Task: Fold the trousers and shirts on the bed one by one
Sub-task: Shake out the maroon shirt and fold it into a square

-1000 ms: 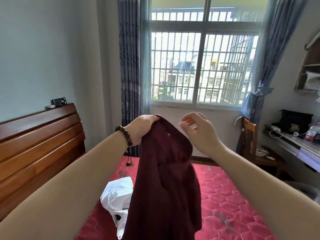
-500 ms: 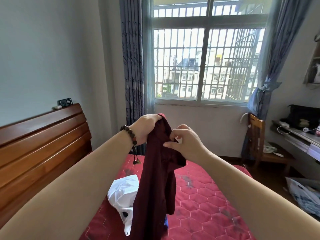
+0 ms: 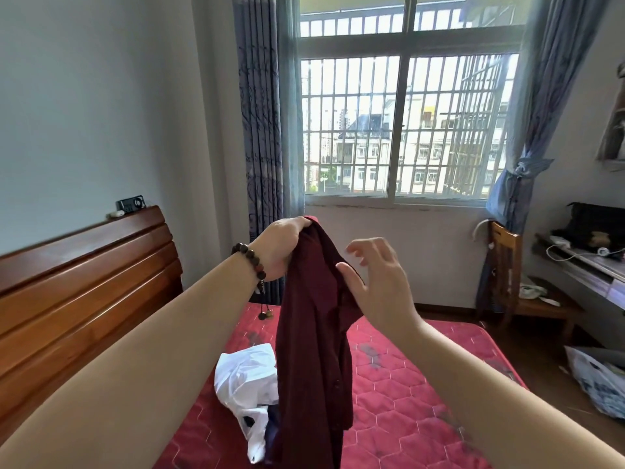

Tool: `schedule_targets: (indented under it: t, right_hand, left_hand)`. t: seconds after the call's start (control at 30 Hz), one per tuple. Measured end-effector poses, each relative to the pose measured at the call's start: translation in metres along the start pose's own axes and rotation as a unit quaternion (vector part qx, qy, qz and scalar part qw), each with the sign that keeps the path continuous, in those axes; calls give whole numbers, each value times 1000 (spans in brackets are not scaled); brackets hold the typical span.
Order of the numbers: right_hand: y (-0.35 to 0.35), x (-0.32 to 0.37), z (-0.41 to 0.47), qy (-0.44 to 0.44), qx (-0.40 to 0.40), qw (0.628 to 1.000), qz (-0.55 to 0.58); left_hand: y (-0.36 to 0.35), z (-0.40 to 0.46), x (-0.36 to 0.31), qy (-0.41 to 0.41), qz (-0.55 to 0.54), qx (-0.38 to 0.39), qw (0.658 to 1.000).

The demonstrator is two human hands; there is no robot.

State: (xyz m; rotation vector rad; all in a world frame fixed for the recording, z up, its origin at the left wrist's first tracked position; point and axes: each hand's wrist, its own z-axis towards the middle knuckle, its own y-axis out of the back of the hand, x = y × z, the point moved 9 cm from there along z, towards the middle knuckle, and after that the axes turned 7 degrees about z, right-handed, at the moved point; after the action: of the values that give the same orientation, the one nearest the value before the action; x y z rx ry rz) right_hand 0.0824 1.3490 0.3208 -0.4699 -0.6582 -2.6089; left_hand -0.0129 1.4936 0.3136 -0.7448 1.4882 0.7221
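Garment (image 3: 314, 340): dark maroon cloth, fine-ribbed or knitted by its look; it hangs in a long bunched column above the bed (image 3: 422, 384); whether it is a shirt or trousers I cannot tell, so gathered is it.
Left hand (image 3: 282, 247): clenched on the top edge of the garment, holding it up at about chest height; a bracelet (image 3: 250, 258) of dark round beads sits on the wrist, a short tassel dangling from it.
Right hand (image 3: 375, 282): released, fingers (image 3: 370, 245) spread and curled; the thumb lies against a side fold of the cloth, but nothing is gripped.
Handling: soft, limp and light by my judgement; it drapes with no stiffness, will not hold a crease unaided, and is not slippery; no fragility to fear.
Hold: best taken at a second corner or seam along the top edge, well apart from the left hand, so that the cloth spreads flat between the two hands; a pinch in mid-fold would only keep it bunched.
White cloth (image 3: 247, 377): crumpled, thin and smooth, lying on the bed just beside the hanging garment; a dark blue piece (image 3: 272, 424) peeps out beneath it; both unfolded.
Bed: red quilted cover stitched in hexagons, some dull marks on it; glossy wooden headboard (image 3: 84, 282) with curved slats on the left.
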Motion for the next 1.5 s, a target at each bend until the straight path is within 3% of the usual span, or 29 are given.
schedule_targets:
  t: [0.1, 0.23, 0.33, 0.43, 0.53, 0.63, 0.7, 0.77, 0.83, 0.9, 0.97, 1.03, 1.2, 1.27, 1.33, 1.5]
  right_hand:
    - [-19, -51, 5, -147, 132, 980, -16]
    - [-29, -72, 4, -198, 217, 956, -7]
    - [-17, -80, 13, -226, 205, 952, 16]
    - [-4, -84, 22, -319, 145, 912, 212]
    - [5, -87, 31, -362, 134, 890, 243]
    - [10, -86, 37, -381, 139, 885, 228]
    - [9, -88, 34, -435, 135, 844, 282]
    - [4, -82, 32, -458, 188, 792, 358]
    - [2, -65, 32, -430, 289, 744, 422]
    - [5, -54, 31, -391, 356, 720, 449]
    - [9, -56, 34, -359, 358, 740, 442]
    - [10, -61, 41, -333, 317, 785, 414]
    - [28, -73, 61, -265, 137, 904, 307]
    - [34, -72, 63, -251, 97, 915, 301]
    - [36, -73, 62, -258, 93, 902, 333]
    - [58, -85, 59, -271, 65, 915, 291]
  left_hand:
    - [-2, 0, 1, 2, 3, 17, 1000]
    - [-4, 1, -9, -42, 17, 30, 999]
    - [7, 0, -19, -83, 91, 19, 992]
    - [17, -2, -25, -107, 192, 33, 975]
    - [19, -9, -26, -130, 278, 110, 945]
    - [19, -14, -14, -90, 224, 238, 941]
    - [18, -20, -10, -78, 187, 300, 932]
    - [20, -22, -11, -97, 201, 302, 927]
    - [26, -18, -12, -116, 210, 264, 934]
    - [38, -9, -19, -151, 196, 184, 951]
    - [50, -4, -27, -203, 187, 94, 956]
    - [58, -2, -36, -248, 191, 8, 950]
    - [61, -5, -47, -318, 189, -147, 918]
    - [54, -5, -46, -319, 208, -157, 911]
    - [46, -8, -47, -332, 246, -146, 899]
    - [29, -9, -35, -321, 423, -17, 847]
